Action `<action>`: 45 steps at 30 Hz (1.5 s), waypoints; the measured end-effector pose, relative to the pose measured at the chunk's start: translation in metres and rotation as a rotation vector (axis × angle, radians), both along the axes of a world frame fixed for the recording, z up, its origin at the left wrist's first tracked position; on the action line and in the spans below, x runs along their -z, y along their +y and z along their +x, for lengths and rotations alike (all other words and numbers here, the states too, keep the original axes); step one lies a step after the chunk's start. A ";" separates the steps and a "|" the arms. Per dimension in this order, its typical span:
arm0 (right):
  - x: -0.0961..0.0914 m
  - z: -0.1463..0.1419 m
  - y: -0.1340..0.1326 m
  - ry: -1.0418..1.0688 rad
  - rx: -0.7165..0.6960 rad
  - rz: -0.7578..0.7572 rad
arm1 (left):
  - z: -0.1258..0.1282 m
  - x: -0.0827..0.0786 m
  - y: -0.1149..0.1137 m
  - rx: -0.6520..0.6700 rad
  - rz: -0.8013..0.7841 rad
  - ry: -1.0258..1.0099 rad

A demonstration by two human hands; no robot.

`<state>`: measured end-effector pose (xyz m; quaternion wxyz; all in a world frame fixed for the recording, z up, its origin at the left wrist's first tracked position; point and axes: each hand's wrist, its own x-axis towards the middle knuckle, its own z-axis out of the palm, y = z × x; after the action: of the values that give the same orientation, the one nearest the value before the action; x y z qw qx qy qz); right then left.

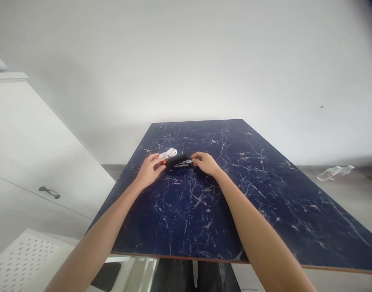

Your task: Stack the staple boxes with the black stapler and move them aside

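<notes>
My left hand (pixel 149 170) and right hand (pixel 205 162) each grip one end of the stapler (pixel 179 161); I think a slip could jab me.

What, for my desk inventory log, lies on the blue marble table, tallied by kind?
Black stapler: 1
White paper packet: 1
Total: 2

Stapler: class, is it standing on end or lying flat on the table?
Lying flat. The black stapler rests lengthwise on the table, left hand at its orange end, right hand at the other.
</notes>
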<state>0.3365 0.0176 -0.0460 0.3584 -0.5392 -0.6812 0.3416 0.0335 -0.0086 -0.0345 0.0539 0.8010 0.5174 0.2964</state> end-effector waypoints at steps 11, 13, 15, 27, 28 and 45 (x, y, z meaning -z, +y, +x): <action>-0.021 0.002 -0.026 -0.521 -0.145 0.328 | -0.007 -0.001 0.001 -0.131 -0.009 -0.131; -0.018 0.003 -0.027 -0.441 -0.091 0.294 | -0.007 -0.002 0.000 -0.163 0.016 -0.212; -0.020 0.007 -0.030 -0.282 0.013 0.262 | -0.006 -0.004 -0.002 -0.173 0.038 -0.280; -0.042 0.009 -0.041 -0.286 0.060 -0.209 | 0.012 -0.018 -0.019 -0.225 0.009 -0.355; -0.038 0.006 -0.041 -0.250 0.057 -0.207 | 0.011 -0.019 -0.020 -0.237 -0.002 -0.345; -0.035 -0.061 -0.063 0.488 0.037 -0.331 | 0.032 -0.018 -0.035 0.273 -0.465 -0.794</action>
<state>0.2754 -0.0457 -0.0114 0.4249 -0.5046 -0.4999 0.5612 0.0660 -0.0431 -0.0162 0.4636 0.6532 0.3993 0.4461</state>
